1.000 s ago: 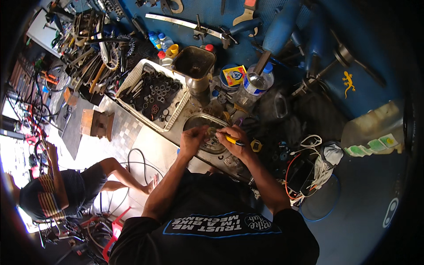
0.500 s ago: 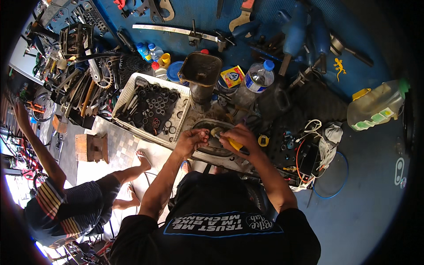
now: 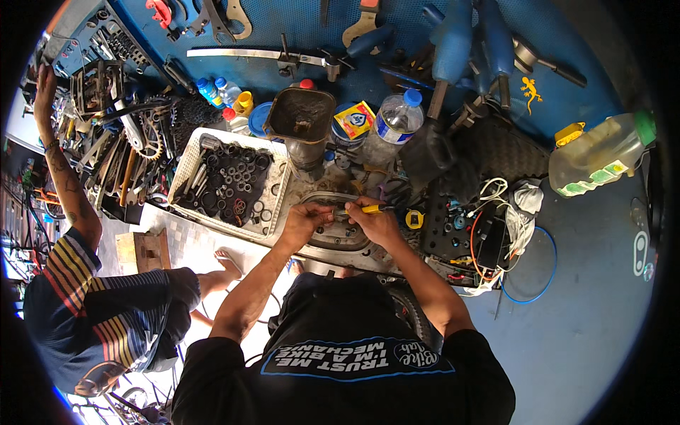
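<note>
Over an oval metal pan (image 3: 358, 250) on the bench, both hands work close together. My left hand (image 3: 306, 225) is closed in a pinch at its fingertips; what it holds is small and mostly hidden by the fingers. Gripped in my right hand (image 3: 375, 225) is a brush (image 3: 371, 209) with a yellow handle, its tip pointing left toward the left fingertips. Small dark parts lie inside the pan below the hands. A yellow tape measure (image 3: 414, 219) lies just right of my right hand.
Left of the pan stands a white plastic basket (image 3: 282, 185) of rings and small parts. Behind are a dark square-topped container (image 3: 302, 113) and a clear bottle (image 3: 401, 120). Cables (image 3: 520, 219) lie to the right. Another person (image 3: 106, 297) stands at the left, one arm raised.
The brush has turned from slanting down to the right to nearly level, its tip now at my left fingertips. The view has shifted, and the other person has moved.
</note>
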Action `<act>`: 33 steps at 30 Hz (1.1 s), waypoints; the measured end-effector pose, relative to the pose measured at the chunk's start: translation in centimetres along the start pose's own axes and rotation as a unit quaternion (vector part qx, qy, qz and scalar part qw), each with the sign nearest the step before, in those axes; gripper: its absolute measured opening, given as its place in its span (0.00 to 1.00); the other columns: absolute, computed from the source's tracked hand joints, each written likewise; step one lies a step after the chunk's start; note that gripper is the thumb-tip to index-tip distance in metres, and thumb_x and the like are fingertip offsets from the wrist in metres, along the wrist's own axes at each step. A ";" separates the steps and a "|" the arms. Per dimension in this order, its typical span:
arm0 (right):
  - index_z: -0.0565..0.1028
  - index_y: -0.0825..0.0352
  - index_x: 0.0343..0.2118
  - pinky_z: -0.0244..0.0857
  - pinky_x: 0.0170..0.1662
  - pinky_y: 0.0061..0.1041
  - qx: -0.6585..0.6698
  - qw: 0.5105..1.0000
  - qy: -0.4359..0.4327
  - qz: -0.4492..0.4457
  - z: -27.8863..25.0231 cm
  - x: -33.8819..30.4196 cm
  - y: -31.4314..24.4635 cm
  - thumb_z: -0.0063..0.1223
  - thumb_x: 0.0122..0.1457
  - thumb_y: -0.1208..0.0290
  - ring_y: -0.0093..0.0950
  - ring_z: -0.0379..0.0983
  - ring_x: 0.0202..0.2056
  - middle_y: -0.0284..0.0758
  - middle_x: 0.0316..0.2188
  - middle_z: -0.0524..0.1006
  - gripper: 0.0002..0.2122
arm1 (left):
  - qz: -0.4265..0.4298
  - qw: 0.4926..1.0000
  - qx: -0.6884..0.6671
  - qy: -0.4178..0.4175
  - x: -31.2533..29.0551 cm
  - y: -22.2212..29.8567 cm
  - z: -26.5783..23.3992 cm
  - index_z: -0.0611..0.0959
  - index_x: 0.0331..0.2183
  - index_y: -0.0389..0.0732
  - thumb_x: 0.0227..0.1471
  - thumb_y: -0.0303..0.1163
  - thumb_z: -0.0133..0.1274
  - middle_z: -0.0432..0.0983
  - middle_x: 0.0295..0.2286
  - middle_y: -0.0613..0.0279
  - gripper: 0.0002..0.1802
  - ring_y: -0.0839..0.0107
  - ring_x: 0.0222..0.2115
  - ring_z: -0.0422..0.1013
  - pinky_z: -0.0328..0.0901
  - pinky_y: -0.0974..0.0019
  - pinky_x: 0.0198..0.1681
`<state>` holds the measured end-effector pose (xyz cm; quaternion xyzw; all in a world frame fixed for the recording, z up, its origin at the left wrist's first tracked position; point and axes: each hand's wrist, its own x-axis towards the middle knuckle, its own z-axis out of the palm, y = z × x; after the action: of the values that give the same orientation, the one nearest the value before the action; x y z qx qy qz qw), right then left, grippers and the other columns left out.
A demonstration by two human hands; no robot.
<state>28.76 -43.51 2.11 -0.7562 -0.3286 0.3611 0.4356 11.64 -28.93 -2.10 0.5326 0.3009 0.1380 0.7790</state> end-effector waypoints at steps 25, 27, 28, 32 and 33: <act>0.79 0.65 0.43 0.70 0.42 0.38 -0.238 0.936 -0.016 -0.258 -3.2 -2.7 2.7 0.67 0.61 0.59 0.40 0.75 0.37 0.42 0.33 0.80 0.15 | -0.081 0.968 -0.236 0.020 -0.7 -0.4 0.2 0.83 0.51 0.33 0.61 0.17 0.58 0.84 0.44 0.53 0.16 0.65 0.42 0.82 0.80 0.62 0.46; 0.79 0.65 0.40 0.69 0.41 0.39 -0.226 0.937 -0.018 -0.266 -3.4 -2.5 2.6 0.68 0.60 0.61 0.40 0.75 0.35 0.40 0.31 0.80 0.14 | -0.061 0.968 -0.243 -0.002 -0.9 -0.4 0.4 0.83 0.52 0.32 0.62 0.20 0.58 0.84 0.43 0.53 0.16 0.66 0.40 0.81 0.78 0.63 0.44; 0.79 0.65 0.40 0.69 0.41 0.39 -0.214 0.938 -0.016 -0.274 -3.5 -2.4 2.4 0.69 0.60 0.63 0.39 0.75 0.35 0.39 0.30 0.80 0.13 | -0.052 0.968 -0.247 -0.013 -1.0 -0.4 0.4 0.82 0.52 0.32 0.63 0.21 0.58 0.84 0.42 0.53 0.16 0.66 0.39 0.81 0.78 0.64 0.42; 0.82 0.66 0.39 0.70 0.39 0.35 -0.177 0.925 0.000 -0.338 -4.4 -2.3 -0.5 0.68 0.59 0.68 0.37 0.75 0.36 0.37 0.32 0.82 0.10 | -0.091 0.965 -0.245 -0.024 -1.0 -0.5 -0.1 0.82 0.52 0.31 0.64 0.26 0.58 0.84 0.40 0.52 0.16 0.67 0.37 0.80 0.75 0.65 0.40; 0.82 0.66 0.39 0.71 0.38 0.34 -0.173 0.913 0.005 -0.370 -4.4 -2.2 -1.3 0.69 0.59 0.68 0.36 0.75 0.35 0.37 0.32 0.82 0.10 | -0.094 0.965 -0.244 -0.027 -1.0 -0.7 -0.2 0.82 0.51 0.30 0.65 0.26 0.59 0.84 0.39 0.52 0.16 0.67 0.36 0.80 0.75 0.65 0.40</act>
<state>31.03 -46.64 5.41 -0.6458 -0.6403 0.1073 0.4018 10.62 -29.61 -2.50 0.2991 0.2855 0.1191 0.9027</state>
